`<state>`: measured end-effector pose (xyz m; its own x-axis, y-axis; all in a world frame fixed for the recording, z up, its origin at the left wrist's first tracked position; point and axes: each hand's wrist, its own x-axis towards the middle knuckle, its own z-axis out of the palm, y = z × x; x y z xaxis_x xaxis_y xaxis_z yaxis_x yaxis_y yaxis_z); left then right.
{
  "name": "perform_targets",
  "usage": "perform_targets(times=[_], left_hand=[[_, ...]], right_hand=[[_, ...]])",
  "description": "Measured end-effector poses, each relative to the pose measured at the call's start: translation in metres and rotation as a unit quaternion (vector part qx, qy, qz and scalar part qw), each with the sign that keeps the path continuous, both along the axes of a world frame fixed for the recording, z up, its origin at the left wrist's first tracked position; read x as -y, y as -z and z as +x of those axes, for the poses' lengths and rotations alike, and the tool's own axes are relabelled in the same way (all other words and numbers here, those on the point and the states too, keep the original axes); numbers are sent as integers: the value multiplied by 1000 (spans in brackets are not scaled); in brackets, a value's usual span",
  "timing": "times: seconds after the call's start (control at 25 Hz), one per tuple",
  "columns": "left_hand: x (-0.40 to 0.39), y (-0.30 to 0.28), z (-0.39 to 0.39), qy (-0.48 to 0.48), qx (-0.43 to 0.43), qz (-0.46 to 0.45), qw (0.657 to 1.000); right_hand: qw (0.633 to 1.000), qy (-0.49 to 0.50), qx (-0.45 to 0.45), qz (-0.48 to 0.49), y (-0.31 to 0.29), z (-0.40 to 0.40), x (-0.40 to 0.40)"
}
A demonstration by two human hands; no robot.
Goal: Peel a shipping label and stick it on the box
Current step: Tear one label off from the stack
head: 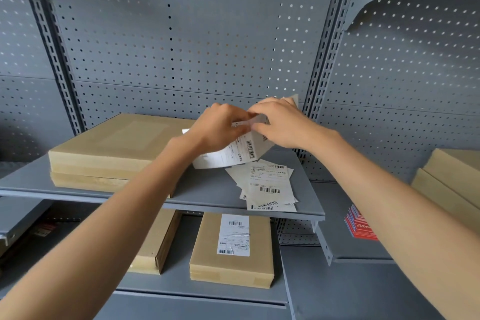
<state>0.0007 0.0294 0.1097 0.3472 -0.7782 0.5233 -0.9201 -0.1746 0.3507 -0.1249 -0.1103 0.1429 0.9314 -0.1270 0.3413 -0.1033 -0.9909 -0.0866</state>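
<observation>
Both hands hold a white shipping label (pixel 228 154) with barcodes above the grey shelf (pixel 207 189). My left hand (pixel 218 130) grips its upper left part. My right hand (pixel 280 125) pinches the top edge, where a thin layer curls up and apart. A flat brown cardboard box (pixel 114 145) lies on the shelf to the left of the hands, on top of another box. Its top bears no label. The label's upper part is hidden behind my fingers.
Several loose labels (pixel 267 187) lie fanned on the shelf's right front. On the lower shelf sit a labelled box (pixel 231 249) and another box (pixel 155 244). More boxes (pixel 452 179) and a red packet (pixel 359 226) are at right. Perforated back panel (pixel 181 47) behind.
</observation>
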Motion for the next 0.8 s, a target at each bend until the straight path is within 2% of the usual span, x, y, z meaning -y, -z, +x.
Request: perform_targets(times=[0.12,0.24,0.48,0.8], left_hand=[[0,-16,2,-22,-3,16,1000],[1,-21,0,-23,-33,3,999],[3,-24,-8,-8,-59,4,998],[-4,-26,-12,26,-160,-35,986]], right_hand=[[997,41,43,54,-5,-9,2],[992,36,84,85,-10,-18,4],[987,34,93,124,-5,-25,8],[964,12,130,230,3,-26,7]])
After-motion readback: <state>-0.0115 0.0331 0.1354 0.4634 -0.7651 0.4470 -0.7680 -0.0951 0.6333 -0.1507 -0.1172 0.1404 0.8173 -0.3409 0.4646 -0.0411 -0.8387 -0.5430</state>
